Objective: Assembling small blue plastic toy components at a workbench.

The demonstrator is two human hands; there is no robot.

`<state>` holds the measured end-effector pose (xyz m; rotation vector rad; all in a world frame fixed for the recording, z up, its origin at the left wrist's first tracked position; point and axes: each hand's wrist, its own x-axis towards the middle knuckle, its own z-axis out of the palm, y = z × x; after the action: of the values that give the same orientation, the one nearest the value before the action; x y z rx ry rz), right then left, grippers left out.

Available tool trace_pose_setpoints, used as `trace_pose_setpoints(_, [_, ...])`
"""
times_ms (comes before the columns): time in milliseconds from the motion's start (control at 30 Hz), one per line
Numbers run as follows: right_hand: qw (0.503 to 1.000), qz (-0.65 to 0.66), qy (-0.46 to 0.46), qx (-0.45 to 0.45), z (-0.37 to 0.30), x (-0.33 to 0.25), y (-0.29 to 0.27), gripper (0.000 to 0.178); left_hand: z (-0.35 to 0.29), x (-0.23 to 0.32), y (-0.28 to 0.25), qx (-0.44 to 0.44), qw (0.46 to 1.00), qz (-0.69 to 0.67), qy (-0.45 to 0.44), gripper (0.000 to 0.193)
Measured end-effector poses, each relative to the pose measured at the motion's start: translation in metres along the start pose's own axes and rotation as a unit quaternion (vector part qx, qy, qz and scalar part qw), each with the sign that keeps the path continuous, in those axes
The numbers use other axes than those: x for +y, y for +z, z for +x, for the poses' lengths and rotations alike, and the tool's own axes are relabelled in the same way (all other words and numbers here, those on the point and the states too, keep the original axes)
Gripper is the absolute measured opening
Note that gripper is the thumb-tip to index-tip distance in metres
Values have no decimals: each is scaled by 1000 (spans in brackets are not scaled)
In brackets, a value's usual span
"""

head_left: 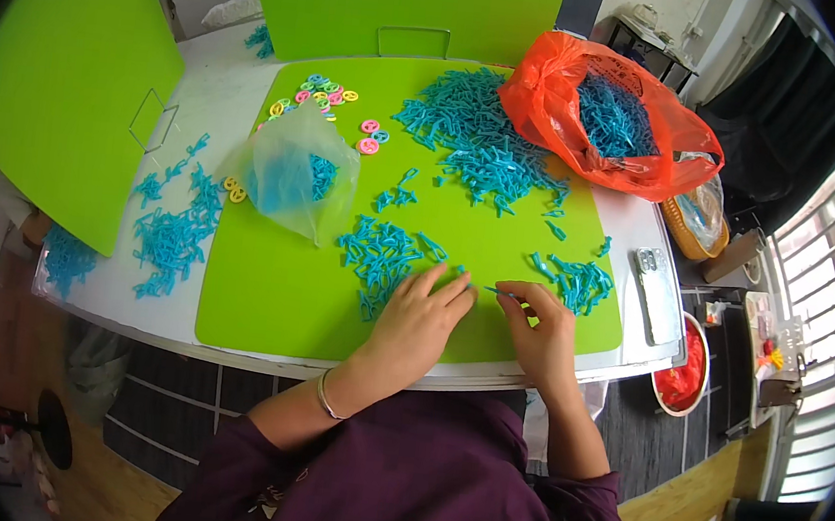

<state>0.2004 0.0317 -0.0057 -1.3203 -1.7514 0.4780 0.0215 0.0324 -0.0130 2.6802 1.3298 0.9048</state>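
Observation:
On the green mat (261,316) my two hands work close together near its front edge. My right hand (541,333) pinches a thin blue plastic piece (494,290) between thumb and fingertips, its end toward my left hand. My left hand (416,326) has its fingers bent together, with a bit of blue plastic (460,269) showing at the fingertips; the thumb is hidden. Beside the left hand lies a loose pile of small blue plastic pieces (373,256). A smaller pile of similar pieces (581,284) lies just right of my right hand.
A large blue heap (480,136) lies at the back, beside a red plastic bag (553,103) full of pieces. A clear bag (300,174) and coloured rings (368,145) are at the left. A phone (657,296) lies right; green panels (412,4) stand behind.

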Motion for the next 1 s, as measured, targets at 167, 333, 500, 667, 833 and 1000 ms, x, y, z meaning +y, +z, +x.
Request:
trace_pose_setpoints(167, [1000,10,17,14,-3,-2,0,13,-10,-6,-2,-50,991,-117,-34,15])
trace_pose_setpoints(333, [986,141,80,40,-12,-1,3,13,-11,2,-14,42,896,-407,-172,10])
trace_pose_setpoints(500, [979,191,40,50,-18,-15,3,13,-17,-7,-19,80,521,-800,-286,17])
trace_pose_setpoints(667, [985,147,-53,79,-21,-23,8,16,-16,-6,-20,129,451,-819,-329,16])
trace_pose_setpoints(833, [988,74,-96,97,-22,-32,11,20,-18,-6,-12,120,431,-834,-322,11])
trace_pose_setpoints(1000, [985,44,-122,118,-21,-33,12,21,-20,1,-6,144,486,-805,-309,15])
